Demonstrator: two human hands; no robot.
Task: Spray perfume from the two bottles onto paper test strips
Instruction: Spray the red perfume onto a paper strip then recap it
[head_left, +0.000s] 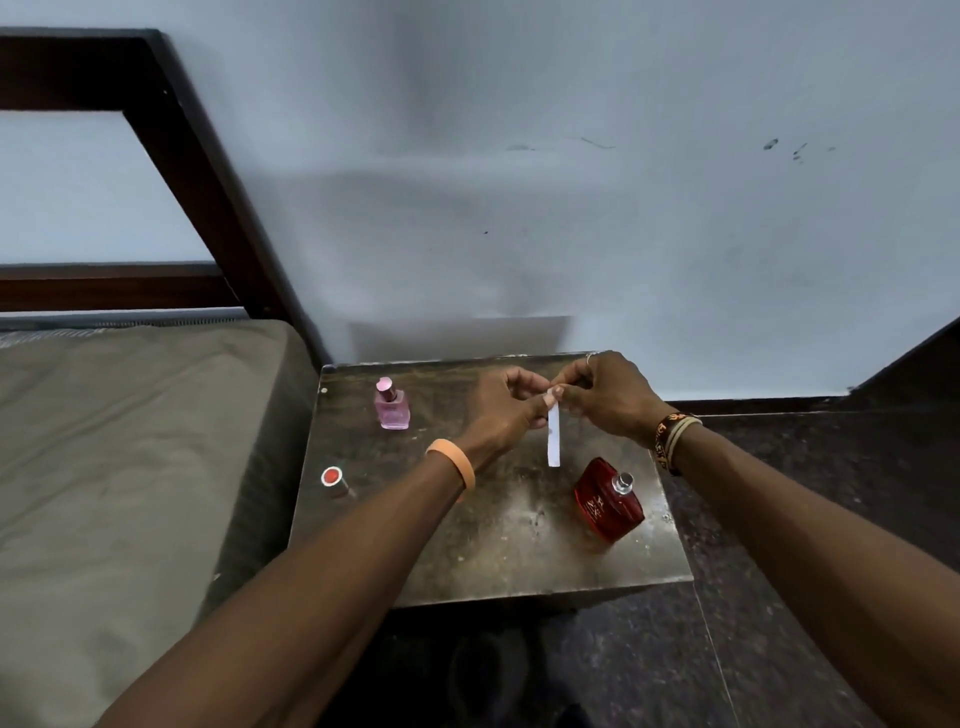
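A white paper test strip (554, 436) hangs down over the middle of the small table (488, 540). My left hand (506, 405) and my right hand (602, 397) both pinch its top end, fingertips meeting. A pink perfume bottle (391, 406) with its cap on stands upright at the table's back left. At the front right stands a red perfume bottle (608, 501), uncapped, with its silver sprayer showing. A red cap (334, 481) lies near the table's left edge.
A bed with an olive sheet (119, 467) adjoins the table's left side, with a dark wooden headboard (197, 156) behind it. A pale wall (571, 208) rises directly behind the table. Dark speckled floor (779, 519) extends to the right and in front.
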